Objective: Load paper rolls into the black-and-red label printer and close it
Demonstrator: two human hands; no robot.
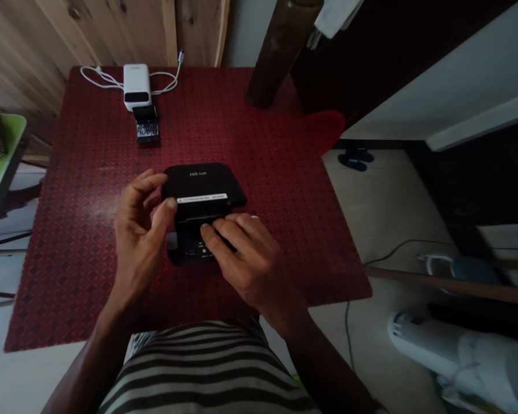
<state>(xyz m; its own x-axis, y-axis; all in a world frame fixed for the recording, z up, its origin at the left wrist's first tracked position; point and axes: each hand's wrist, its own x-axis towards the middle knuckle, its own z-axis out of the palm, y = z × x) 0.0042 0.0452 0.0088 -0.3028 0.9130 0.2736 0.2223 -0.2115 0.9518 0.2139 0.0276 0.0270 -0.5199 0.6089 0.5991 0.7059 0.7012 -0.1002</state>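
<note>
A black box-shaped printer (204,187) with a white label strip on its lid sits in the middle of a red patterned table (90,230). My left hand (140,230) is at its left side, fingers curled loosely apart, the thumb touching the lid's edge. My right hand (242,253) lies over the printer's front panel, fingers extended flat and resting on the button area. Neither hand grips anything.
A white power bank (136,85) with a white cable (99,77) and a small black device (147,127) lie at the table's far left. A dark wooden post (280,52) stands at the far edge. A green stool (0,155) is left; floor cables and a white fan (457,351) are right.
</note>
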